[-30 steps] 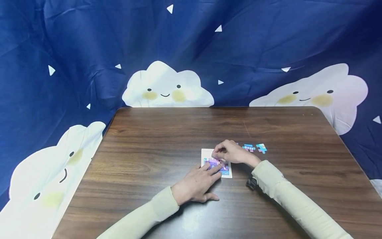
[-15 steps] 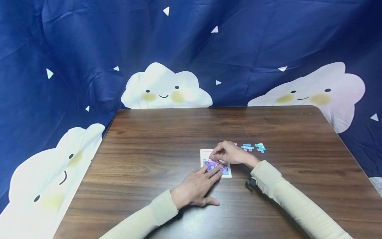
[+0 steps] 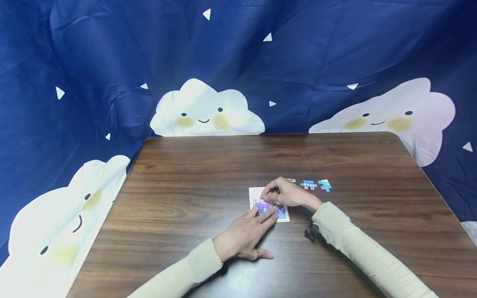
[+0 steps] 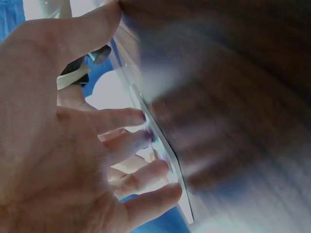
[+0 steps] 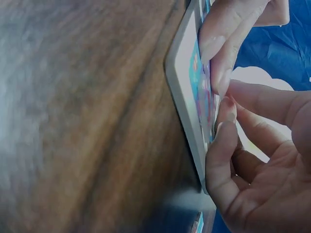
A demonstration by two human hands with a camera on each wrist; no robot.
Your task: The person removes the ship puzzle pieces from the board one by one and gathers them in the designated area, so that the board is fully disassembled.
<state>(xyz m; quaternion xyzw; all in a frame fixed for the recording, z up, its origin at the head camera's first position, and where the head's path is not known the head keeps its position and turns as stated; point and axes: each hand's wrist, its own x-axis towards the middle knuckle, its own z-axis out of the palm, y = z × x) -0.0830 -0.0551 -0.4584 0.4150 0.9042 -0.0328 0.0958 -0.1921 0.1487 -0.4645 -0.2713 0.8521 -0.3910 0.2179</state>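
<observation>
A small white-framed jigsaw puzzle [image 3: 254,193] lies on the table, its lower part filled with purple, pink and blue pieces. My left hand [image 3: 246,232] is spread with nearly straight fingers, their tips resting on the lower pieces; the left wrist view shows these fingertips [image 4: 160,170] on the board's edge. Over the upper part, my right hand [image 3: 285,193] curls its thumb and fingers in a pinch at a jigsaw piece, mostly hidden by the fingers. In the right wrist view the right hand [image 5: 257,150] works close against the board [image 5: 187,104], beside the left fingers.
Loose jigsaw pieces lie behind the right hand: a blue one with pale stripes [image 3: 308,184], a blue and yellow one [image 3: 324,184] and a partly covered one [image 3: 292,180]. They sit on a brown wooden table [image 3: 186,174], before a blue cloud-print curtain [image 3: 290,62].
The right hand has shifted slightly left and nearer along the puzzle, uncovering more of one loose piece. The left hand stays on the lower pieces. The head view has tilted a little.
</observation>
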